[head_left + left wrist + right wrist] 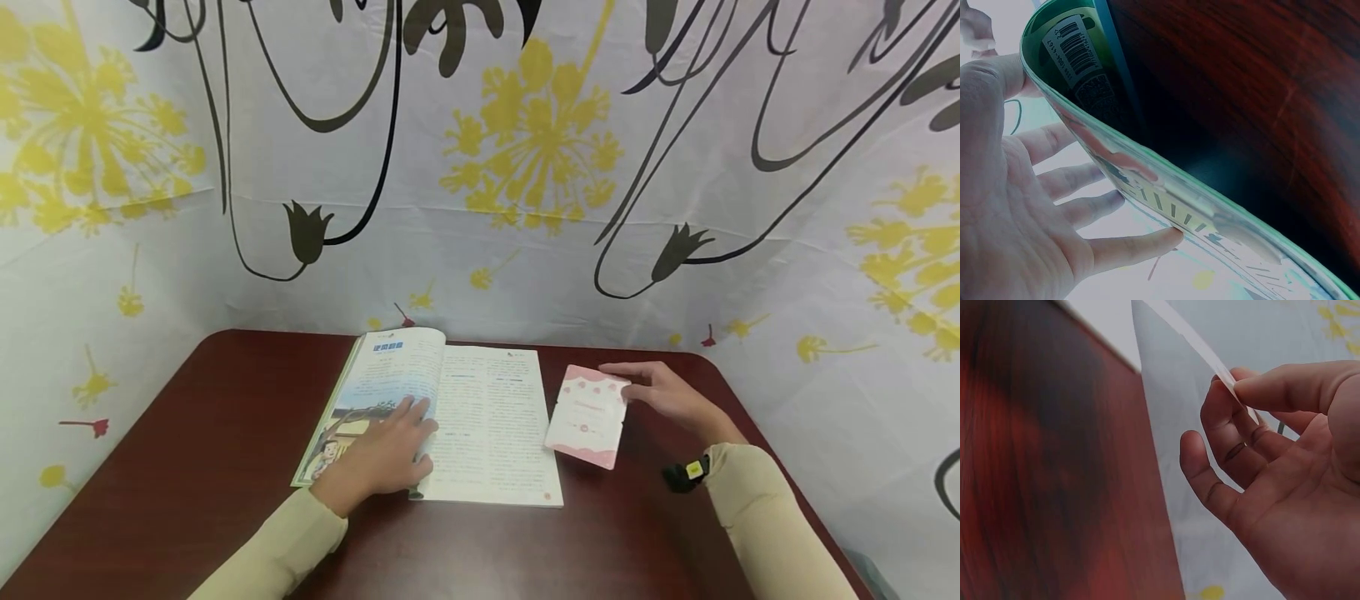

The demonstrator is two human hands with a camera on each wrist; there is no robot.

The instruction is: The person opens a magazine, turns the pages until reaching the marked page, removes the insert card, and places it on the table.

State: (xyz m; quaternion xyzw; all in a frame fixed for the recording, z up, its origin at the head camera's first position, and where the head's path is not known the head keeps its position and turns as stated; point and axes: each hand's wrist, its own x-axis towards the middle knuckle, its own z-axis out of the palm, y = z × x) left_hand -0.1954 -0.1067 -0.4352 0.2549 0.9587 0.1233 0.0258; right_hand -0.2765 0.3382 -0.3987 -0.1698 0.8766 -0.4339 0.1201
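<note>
An open magazine (pixel 495 425) lies on the table, its left page (pixel 386 375) bulging near the spine. My left hand (pixel 390 454) rests on that page with fingers spread, close to the spine. In the left wrist view the fingers of the left hand (pixel 1041 194) lie against the curved magazine (pixel 1166 181), and a barcode shows on its underside. To the right, my right hand (pixel 671 400) pinches a flat pink-and-white packet (pixel 588 417) by its upper right edge. Seen from the right wrist, the packet (pixel 1204 353) is thin and edge-on between thumb and fingers.
The dark red table (pixel 480 550) extends to both sides and in front of the magazine. Behind it hangs a white cloth (pixel 465 275) printed with yellow and grey flowers. A black strap with a yellow patch (pixel 686 475) is at the right wrist.
</note>
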